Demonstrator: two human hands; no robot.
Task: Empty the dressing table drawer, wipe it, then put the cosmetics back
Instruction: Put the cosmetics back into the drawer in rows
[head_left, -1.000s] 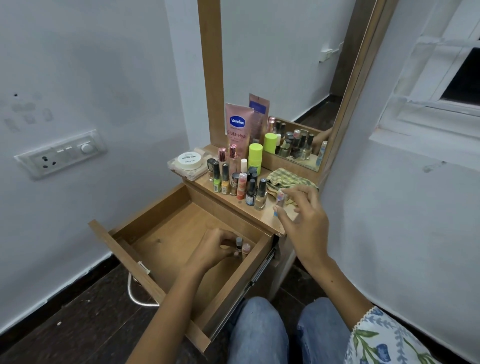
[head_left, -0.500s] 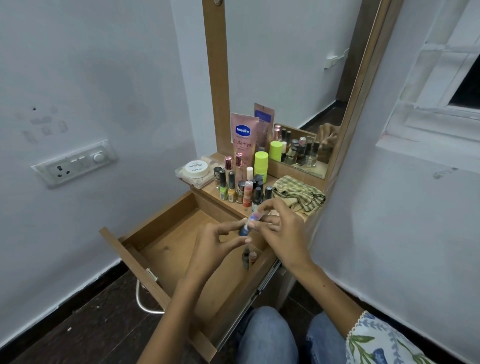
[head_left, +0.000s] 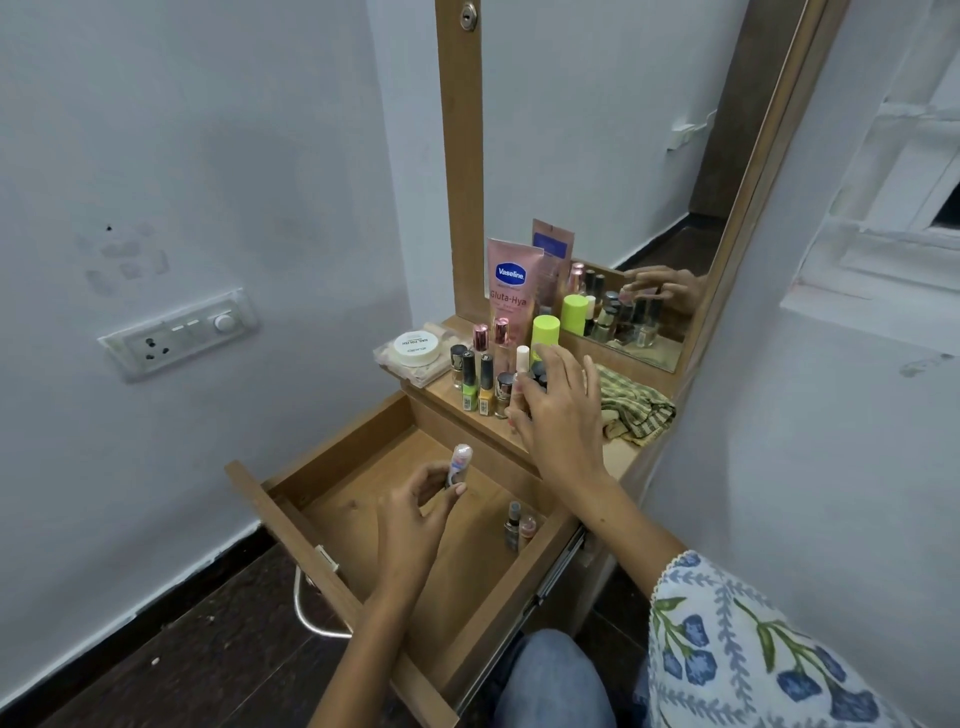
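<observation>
Drawer (head_left: 395, 525) stands pulled fully out, two small bottles (head_left: 518, 526) upright in its corner below the right wrist. Left hand (head_left: 415, 512), over the drawer, pinches a small white tube (head_left: 458, 464) upright between thumb and fingers. Right hand (head_left: 563, 410) reaches over the worktop (head_left: 621, 457), fingers curled on a bottle in the nail-polish cluster (head_left: 483, 376); exact hold unclear. Striped cloth (head_left: 636, 408) lies just right of it.
</observation>
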